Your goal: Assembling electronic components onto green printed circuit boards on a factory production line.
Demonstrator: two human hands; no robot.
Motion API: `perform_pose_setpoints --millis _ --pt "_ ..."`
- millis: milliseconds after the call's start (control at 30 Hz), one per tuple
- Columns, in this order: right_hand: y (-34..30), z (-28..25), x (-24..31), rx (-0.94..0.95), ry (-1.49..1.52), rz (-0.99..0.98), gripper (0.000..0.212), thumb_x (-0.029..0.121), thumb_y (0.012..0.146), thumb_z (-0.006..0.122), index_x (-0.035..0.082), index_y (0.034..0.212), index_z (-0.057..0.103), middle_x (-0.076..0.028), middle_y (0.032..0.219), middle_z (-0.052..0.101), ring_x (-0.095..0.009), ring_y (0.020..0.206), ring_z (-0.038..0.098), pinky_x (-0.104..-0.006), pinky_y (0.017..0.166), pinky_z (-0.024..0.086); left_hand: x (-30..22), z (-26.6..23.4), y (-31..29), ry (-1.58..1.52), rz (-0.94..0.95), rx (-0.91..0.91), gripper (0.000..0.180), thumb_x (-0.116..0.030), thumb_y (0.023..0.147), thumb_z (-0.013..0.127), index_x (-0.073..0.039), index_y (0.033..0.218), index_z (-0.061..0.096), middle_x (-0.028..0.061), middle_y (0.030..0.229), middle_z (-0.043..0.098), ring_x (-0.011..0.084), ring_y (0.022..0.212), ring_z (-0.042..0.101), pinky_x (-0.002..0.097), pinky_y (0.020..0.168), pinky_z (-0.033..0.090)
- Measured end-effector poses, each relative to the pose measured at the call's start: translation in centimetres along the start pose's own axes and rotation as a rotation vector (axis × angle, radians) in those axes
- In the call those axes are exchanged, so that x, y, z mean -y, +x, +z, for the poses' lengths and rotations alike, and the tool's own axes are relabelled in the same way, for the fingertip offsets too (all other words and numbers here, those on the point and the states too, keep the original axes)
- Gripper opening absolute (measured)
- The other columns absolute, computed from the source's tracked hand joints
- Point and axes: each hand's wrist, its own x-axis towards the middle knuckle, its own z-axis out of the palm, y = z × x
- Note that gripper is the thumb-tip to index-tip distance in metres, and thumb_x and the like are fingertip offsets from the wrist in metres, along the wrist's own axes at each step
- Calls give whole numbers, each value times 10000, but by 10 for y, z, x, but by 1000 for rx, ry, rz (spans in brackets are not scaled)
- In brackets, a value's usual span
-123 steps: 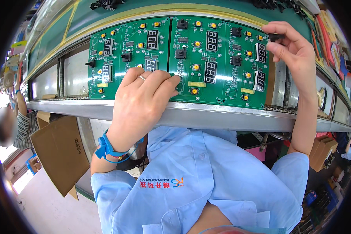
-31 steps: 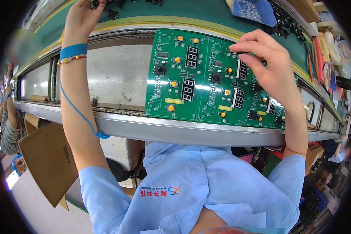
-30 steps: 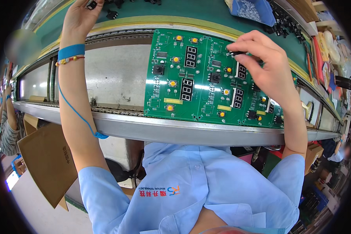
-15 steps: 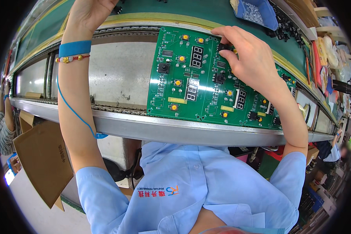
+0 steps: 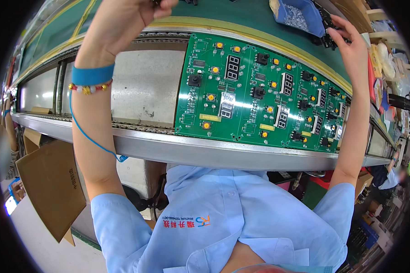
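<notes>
A green circuit board [image 5: 241, 129] lies on the conveyor rail, with black digit displays, yellow-topped push buttons and square black components. Beyond its far left part, my left hand [image 5: 125, 22] is partly cut off by the top edge. Its fingers are curled around something small and dark that I cannot make out. At the far right, my right hand [image 5: 353, 43] is beside a pile of small black components [image 5: 324, 40] on the green bench. Thumb and forefinger are apart there, at the edge of the pile; whether they touch a part is unclear.
A blue bin [image 5: 300, 18] with small clear parts stands by the black pile. The metal rail [image 5: 205, 144] runs along the near side. A blue wrist strap [image 5: 93, 75] with a coiled cord is on my left arm. A cardboard box [image 5: 50, 189] stands at lower left.
My right hand has left the board and moved far right to the black pile, uncovering a square black component on the board. My left hand has shifted slightly right, its fingers now partly in view.
</notes>
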Motion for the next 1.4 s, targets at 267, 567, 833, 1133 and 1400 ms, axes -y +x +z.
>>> perform_pose_setpoints --millis 267,567,833,1133,1400 --pt "-21 13 -63 20 -379 -42 378 205 860 627 153 1234 600 -94 1201 584 -250 998 604 -333 876 470 13 51 -24 1039 -652 -688 347 -328 934 600 -63 1155 637 -17 773 632 -20 537 337 130 485 258" --pt "-32 4 -66 -32 -217 142 370 64 813 648 140 1174 623 -85 1124 614 -197 990 598 -328 853 481 19 47 -30 1061 -674 -673 361 -224 917 628 -70 1241 583 1 881 658 -1 531 345 146 475 254" --pt "-31 -17 -87 -121 -41 185 379 76 848 645 120 1224 623 -73 1153 634 -184 1092 569 -298 961 421 17 49 -29 1162 -704 -713 321 -185 904 641 -68 1199 591 45 1038 680 8 787 576 154 495 290" --pt "-36 -22 -87 -58 -149 301 285 34 862 598 50 1144 640 -60 1123 638 -155 1044 592 -268 912 441 26 37 -38 1327 -763 -628 285 -103 851 688 -32 1122 635 17 1020 660 92 906 595 213 845 461" --pt "-38 -24 -106 -30 23 334 299 109 887 592 90 1182 636 -2 1076 637 -84 910 569 -230 799 432 32 41 -37 1462 -796 -671 237 -41 824 669 -10 1060 670 41 950 685 99 832 606 249 742 484"
